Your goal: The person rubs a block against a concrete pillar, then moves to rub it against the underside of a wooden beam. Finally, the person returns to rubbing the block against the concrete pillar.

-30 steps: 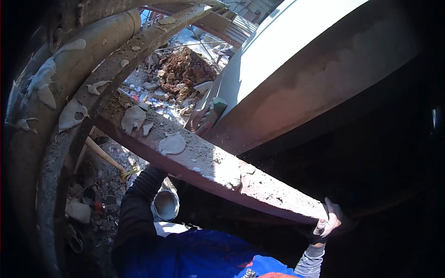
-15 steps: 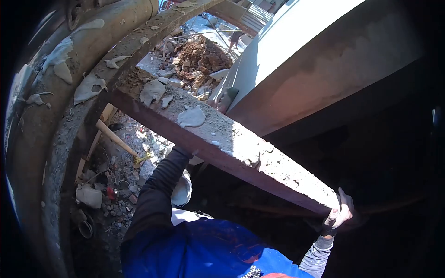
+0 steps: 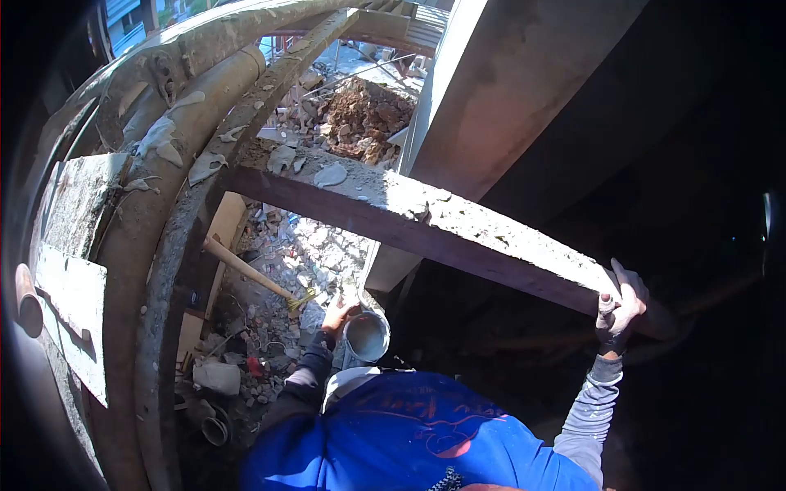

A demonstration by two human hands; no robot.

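My right hand is closed around the near end of a rusty steel beam. The beam runs crosswise in front of me and is caked with dried mortar. My left hand is below the beam. It holds the rim of a small metal pail with grey mix inside, close to my blue shirt. The left sleeve is dark and the right sleeve is grey.
Curved scaffold pipes spattered with plaster rise on the left, next to a wooden plank. Far below lie rubble, a dirt heap, a wooden-handled tool and a white container. A concrete wall stands to the right, with dark shadow beyond.
My left arm has pulled back from under the beam, so the hand and pail now show below it. My right hand has stayed on the beam end. The view has swung left.
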